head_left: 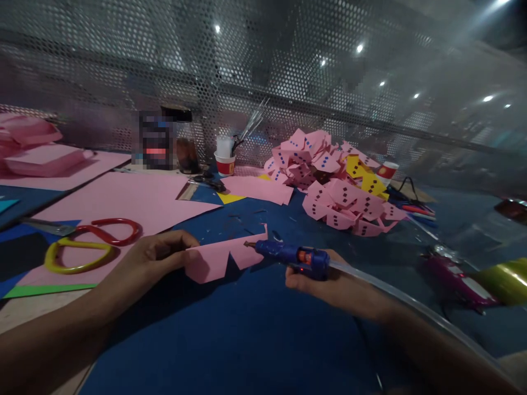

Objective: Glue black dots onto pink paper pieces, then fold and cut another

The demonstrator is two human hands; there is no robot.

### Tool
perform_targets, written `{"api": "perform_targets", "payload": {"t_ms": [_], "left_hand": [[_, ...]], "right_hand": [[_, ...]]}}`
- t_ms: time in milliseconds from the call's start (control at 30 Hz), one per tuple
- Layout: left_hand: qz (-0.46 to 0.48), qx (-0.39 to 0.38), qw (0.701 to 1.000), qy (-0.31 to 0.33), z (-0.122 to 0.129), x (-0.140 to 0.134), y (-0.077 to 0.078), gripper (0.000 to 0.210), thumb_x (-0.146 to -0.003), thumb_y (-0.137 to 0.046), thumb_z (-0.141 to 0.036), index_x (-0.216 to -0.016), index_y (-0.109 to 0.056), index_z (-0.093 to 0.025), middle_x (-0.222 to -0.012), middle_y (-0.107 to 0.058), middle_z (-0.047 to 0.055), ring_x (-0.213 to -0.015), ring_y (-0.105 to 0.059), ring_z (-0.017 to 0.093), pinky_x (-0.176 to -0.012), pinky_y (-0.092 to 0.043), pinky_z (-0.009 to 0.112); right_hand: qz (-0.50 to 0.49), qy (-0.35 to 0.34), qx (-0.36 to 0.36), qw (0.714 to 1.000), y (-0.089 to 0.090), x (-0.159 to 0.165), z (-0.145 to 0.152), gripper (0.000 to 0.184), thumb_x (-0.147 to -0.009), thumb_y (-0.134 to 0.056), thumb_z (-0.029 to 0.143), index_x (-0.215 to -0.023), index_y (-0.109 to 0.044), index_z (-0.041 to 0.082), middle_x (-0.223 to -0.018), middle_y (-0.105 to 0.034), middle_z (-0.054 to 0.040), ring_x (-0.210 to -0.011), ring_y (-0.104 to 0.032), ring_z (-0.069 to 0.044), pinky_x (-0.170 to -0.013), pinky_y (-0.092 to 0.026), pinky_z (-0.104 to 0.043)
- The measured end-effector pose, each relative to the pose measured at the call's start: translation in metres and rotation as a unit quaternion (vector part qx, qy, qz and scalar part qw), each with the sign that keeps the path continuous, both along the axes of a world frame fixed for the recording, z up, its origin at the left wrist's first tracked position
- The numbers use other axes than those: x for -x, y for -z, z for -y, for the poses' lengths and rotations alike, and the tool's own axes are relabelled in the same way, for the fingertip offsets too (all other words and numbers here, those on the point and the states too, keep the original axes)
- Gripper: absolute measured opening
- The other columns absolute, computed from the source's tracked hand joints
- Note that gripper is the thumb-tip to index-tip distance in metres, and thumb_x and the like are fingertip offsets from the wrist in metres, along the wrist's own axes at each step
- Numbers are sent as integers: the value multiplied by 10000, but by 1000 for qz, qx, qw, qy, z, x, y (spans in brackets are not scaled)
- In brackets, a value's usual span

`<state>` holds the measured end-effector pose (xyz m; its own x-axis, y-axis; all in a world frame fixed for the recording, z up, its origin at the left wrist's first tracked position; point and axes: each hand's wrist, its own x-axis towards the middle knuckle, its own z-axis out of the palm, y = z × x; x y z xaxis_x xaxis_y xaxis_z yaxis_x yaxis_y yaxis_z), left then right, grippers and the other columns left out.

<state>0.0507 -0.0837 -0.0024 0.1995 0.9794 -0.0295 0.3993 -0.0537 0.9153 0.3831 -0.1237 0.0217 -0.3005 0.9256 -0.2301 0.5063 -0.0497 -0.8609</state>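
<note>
My left hand point(167, 257) pinches the left end of a notched pink paper strip point(212, 260) between thumb and fingers. The strip has a folded-up tip at its right end. Wrapped round a blue hot glue gun point(284, 252) is my right hand point(325, 285), holding the gun nearly level and pointing left. Its nozzle is over the strip's right part; whether it touches the paper I cannot tell. A long clear glue stick point(395, 296) runs out of the gun's back toward the lower right.
Scissors point(94, 244) with red and yellow handles lie on pink sheets point(119, 197) at the left. Pink paper pieces with dark diamonds point(341, 203) are heaped at the back right. Behind stand a paper cup point(225, 163) and a perforated metal screen point(247, 55). A magenta tool point(459, 280) lies right.
</note>
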Motion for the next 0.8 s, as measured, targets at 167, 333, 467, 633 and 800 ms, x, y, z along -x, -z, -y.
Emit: {"api": "perform_targets", "payload": {"t_ms": [167, 333, 467, 633, 800], "left_hand": [[-3, -5, 1000, 1, 2, -2, -2, 311, -849, -712, -510, -782, -702, -207, -720, -666, -30, -721, -581, 155, -648, -424, 235], [-8, -13, 1000, 2, 2, -2, -3, 312, -847, -709, -509, -773, -698, -206, -715, -658, -25, -705, -576, 153, -630, -428, 236], [-14, -16, 1000, 7, 2, -2, -3, 314, -853, -698, -506, -779, -695, -201, -720, -667, -17, -713, -585, 156, -651, -449, 244], [0, -7, 1000, 0, 3, -3, -3, 311, -843, -716, -504, -775, -698, -201, -722, -660, -26, -722, -579, 154, -652, -424, 235], [-8, -3, 1000, -1, 2, -2, -2, 315, -847, -710, -512, -785, -693, -204, -725, -657, -24, -727, -574, 163, -654, -419, 245]], "right_hand": [[16, -15, -13, 1000, 1, 0, 1, 368, -862, -763, 548, -955, -695, 199, -742, -592, 13, -624, -486, -110, -535, -364, -224], [24, -29, -38, 999, 2, 1, 1, 364, -873, -747, 551, -938, -687, 197, -751, -596, 9, -637, -495, -117, -535, -363, -229], [20, -39, -43, 998, 2, 3, 0, 321, -878, -754, 506, -930, -683, 197, -750, -591, 14, -651, -504, -119, -553, -374, -229], [30, -38, -49, 998, 1, 3, 0, 302, -884, -745, 490, -921, -683, 196, -743, -595, 18, -643, -503, -118, -556, -369, -231], [40, -39, -55, 997, -1, 4, -1, 300, -881, -742, 489, -921, -687, 197, -742, -595, 17, -650, -506, -124, -554, -356, -232]]}}
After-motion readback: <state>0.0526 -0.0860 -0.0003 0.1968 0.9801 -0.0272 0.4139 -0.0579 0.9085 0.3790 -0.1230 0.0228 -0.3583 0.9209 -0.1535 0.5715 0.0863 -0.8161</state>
